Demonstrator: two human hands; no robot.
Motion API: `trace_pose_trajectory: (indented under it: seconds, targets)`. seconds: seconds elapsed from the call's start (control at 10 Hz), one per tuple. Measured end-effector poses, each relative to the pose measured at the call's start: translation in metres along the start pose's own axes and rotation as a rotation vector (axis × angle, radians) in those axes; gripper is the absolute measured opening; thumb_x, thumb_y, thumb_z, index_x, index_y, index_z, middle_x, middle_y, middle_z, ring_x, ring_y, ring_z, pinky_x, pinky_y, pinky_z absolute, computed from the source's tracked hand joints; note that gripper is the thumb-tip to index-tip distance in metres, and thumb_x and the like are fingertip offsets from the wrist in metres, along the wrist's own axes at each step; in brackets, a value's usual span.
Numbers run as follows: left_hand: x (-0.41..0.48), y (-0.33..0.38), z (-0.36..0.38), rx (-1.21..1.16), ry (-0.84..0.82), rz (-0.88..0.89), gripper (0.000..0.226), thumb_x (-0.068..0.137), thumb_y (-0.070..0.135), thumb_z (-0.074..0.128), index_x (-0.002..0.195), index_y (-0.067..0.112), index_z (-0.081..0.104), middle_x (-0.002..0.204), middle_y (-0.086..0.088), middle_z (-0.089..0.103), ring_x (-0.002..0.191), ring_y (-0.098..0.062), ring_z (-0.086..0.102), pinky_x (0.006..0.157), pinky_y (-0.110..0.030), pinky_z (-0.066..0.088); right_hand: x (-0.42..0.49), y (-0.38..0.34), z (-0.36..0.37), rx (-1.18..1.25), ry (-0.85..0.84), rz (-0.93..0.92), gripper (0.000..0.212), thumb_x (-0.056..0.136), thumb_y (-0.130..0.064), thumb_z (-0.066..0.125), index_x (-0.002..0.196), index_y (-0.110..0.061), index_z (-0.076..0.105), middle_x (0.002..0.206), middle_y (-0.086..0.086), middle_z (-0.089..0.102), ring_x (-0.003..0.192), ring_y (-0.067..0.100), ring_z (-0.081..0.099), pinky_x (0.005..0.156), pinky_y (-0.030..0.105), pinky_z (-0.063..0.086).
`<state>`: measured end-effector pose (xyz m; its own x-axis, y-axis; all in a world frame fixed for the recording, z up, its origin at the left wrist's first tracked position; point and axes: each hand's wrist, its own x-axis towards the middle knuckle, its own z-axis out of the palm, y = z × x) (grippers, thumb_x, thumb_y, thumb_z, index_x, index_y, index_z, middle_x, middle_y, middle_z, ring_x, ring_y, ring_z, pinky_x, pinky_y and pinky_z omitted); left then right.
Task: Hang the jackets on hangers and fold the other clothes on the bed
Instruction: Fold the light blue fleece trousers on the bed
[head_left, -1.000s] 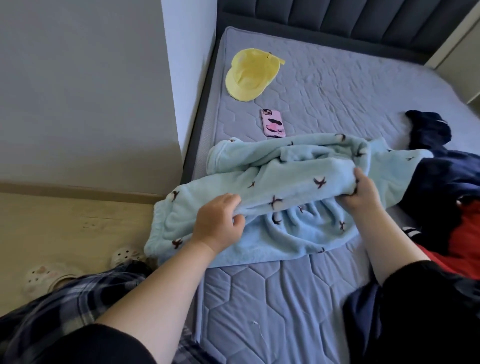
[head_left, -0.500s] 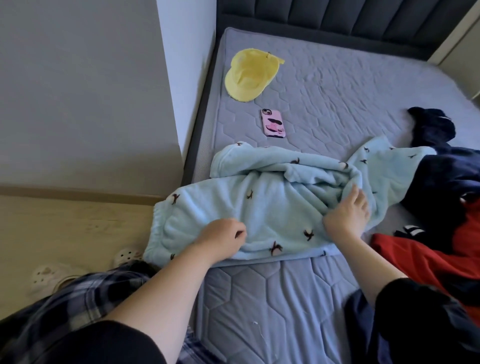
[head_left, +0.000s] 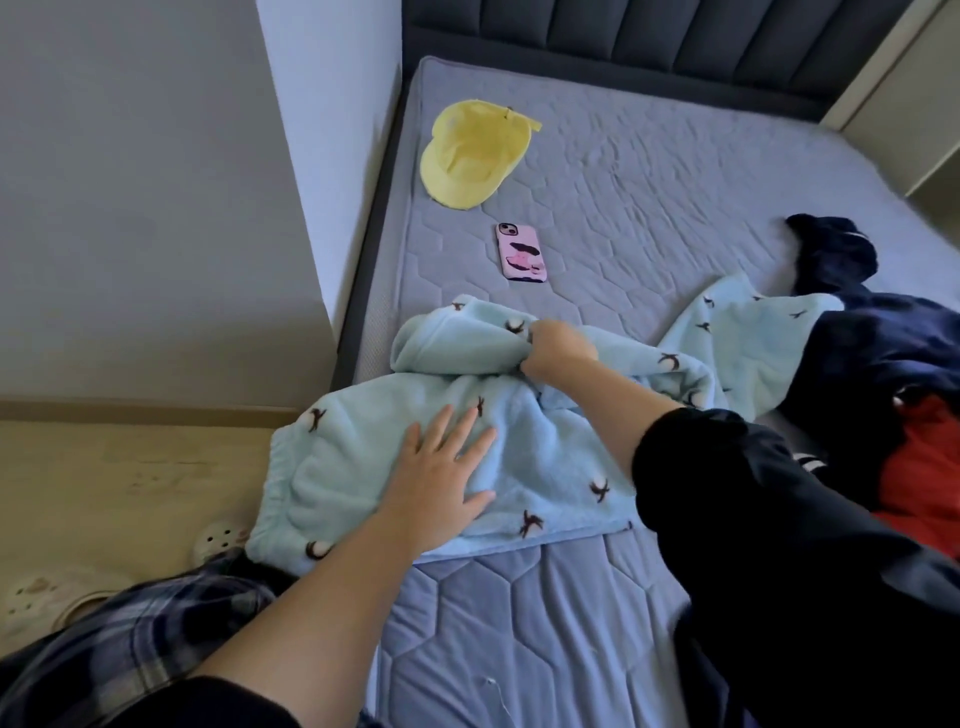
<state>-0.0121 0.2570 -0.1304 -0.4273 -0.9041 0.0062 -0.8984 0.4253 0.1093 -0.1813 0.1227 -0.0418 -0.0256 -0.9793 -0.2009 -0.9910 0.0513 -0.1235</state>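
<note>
A big grey wall (head_left: 130, 208) stands on the left. It ends in a white corner (head_left: 332, 156) right beside the bed (head_left: 363, 322). Along the bottom of the wall runs a tan strip (head_left: 156, 410), and below it lies a pale wooden floor (head_left: 130, 467). The bed has a grey-blue quilted mattress (head_left: 675, 171) with six-sided stitching. At its far end stands a dark padded headboard (head_left: 649, 36) with upright ribs. A cream panel (head_left: 893, 88) shows at the top right. Soft, even light fills the room.

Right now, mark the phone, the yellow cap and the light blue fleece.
phone (head_left: 521, 253): head view, middle of its pink case back.
yellow cap (head_left: 475, 156): head view, on the crown.
light blue fleece (head_left: 561, 467): head view, on the flat near panel.
</note>
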Motion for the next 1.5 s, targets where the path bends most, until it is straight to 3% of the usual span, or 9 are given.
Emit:
trace_pose_trajectory:
  seconds: [0.1, 0.3, 0.4, 0.6, 0.7, 0.8, 1.1, 1.3, 1.5]
  targets:
    - [0.009, 0.011, -0.004, 0.010, -0.011, 0.027, 0.075, 0.092, 0.060, 0.035, 0.153, 0.032, 0.001, 0.161, 0.000, -0.011, 0.147, -0.024, -0.012, 0.116, -0.051, 0.006, 0.010, 0.027, -0.027, 0.316, -0.011, 0.047, 0.024, 0.078, -0.017, 0.065, 0.061, -0.014, 0.047, 0.058, 0.004, 0.046, 0.057, 0.024, 0.045, 0.046, 0.024, 0.032]
    - [0.049, 0.063, -0.012, -0.025, -0.017, 0.086, 0.071, 0.097, 0.049, 0.036, 0.153, 0.032, -0.004, 0.160, 0.001, -0.017, 0.146, -0.025, -0.019, 0.115, -0.050, 0.000, 0.013, 0.160, -0.112, 1.091, 0.524, 0.482, 0.021, 0.089, -0.016, 0.052, 0.069, -0.016, 0.047, 0.069, 0.006, 0.058, 0.051, 0.017, 0.060, 0.054, 0.029, 0.055]
    - [0.069, 0.090, -0.011, -0.033, -0.075, 0.069, 0.073, 0.096, 0.050, 0.040, 0.153, 0.031, -0.003, 0.161, 0.000, -0.013, 0.146, -0.028, -0.017, 0.115, -0.053, 0.002, 0.005, 0.218, -0.103, 1.141, 0.480, 0.617, 0.027, 0.094, -0.038, 0.052, 0.073, -0.025, 0.040, 0.083, -0.002, 0.052, 0.066, 0.012, 0.053, 0.074, 0.032, 0.054]
    - [0.096, 0.107, 0.002, -0.055, -0.329, -0.019, 0.087, 0.090, 0.063, 0.043, 0.147, 0.041, -0.019, 0.156, 0.002, -0.028, 0.145, -0.030, -0.018, 0.114, -0.057, -0.004, -0.012, 0.255, -0.015, 1.186, 0.247, 0.841, 0.023, 0.094, -0.033, 0.054, 0.098, -0.011, 0.057, 0.098, 0.010, 0.058, 0.080, 0.024, 0.057, 0.075, 0.035, 0.051]
    - [0.098, 0.105, 0.011, -0.026, -0.416, -0.020, 0.091, 0.086, 0.068, 0.045, 0.145, 0.045, -0.019, 0.157, 0.002, -0.028, 0.146, -0.029, -0.015, 0.116, -0.056, 0.001, -0.011, 0.252, 0.021, 1.217, 0.223, 0.904, 0.059, 0.085, -0.043, 0.065, 0.127, -0.002, 0.053, 0.117, 0.014, 0.061, 0.107, 0.034, 0.060, 0.096, 0.045, 0.049]
    - [0.101, 0.101, 0.014, 0.003, -0.456, 0.000, 0.092, 0.084, 0.071, 0.044, 0.146, 0.044, -0.020, 0.157, 0.001, -0.025, 0.146, -0.029, -0.015, 0.116, -0.055, 0.003, -0.007, 0.253, 0.029, 1.314, 0.207, 0.919, 0.044, 0.085, -0.043, 0.066, 0.116, -0.013, 0.056, 0.101, 0.007, 0.062, 0.091, 0.025, 0.063, 0.090, 0.040, 0.052]
    - [0.113, 0.095, 0.020, -0.076, -0.531, 0.016, 0.092, 0.082, 0.073, 0.043, 0.146, 0.045, -0.017, 0.158, 0.002, -0.023, 0.145, -0.026, -0.019, 0.117, -0.051, 0.002, -0.011, 0.274, 0.020, 0.839, 0.600, 0.836, 0.027, 0.090, -0.030, 0.053, 0.085, -0.006, 0.063, 0.084, 0.011, 0.063, 0.084, 0.031, 0.062, 0.066, 0.031, 0.041]
    - [0.111, 0.094, 0.020, -0.104, -0.540, 0.026, 0.090, 0.083, 0.073, 0.041, 0.147, 0.045, -0.015, 0.158, 0.002, -0.023, 0.146, -0.025, -0.019, 0.117, -0.051, 0.001, -0.023, 0.242, 0.034, 0.455, 0.290, 0.772, 0.043, 0.091, -0.013, 0.046, 0.131, -0.004, 0.033, 0.143, 0.018, 0.038, 0.127, 0.038, 0.043, 0.100, 0.044, 0.036]
    - [0.083, 0.068, 0.005, -0.315, -0.264, 0.161, 0.069, 0.098, 0.046, 0.041, 0.154, 0.027, 0.006, 0.162, 0.003, -0.004, 0.148, -0.014, -0.002, 0.117, -0.026, -0.003, -0.033, 0.153, 0.052, -0.032, 0.267, 0.216, 0.073, 0.087, -0.006, 0.037, 0.152, -0.011, 0.004, 0.160, 0.012, -0.009, 0.148, 0.027, -0.007, 0.118, 0.047, -0.004]
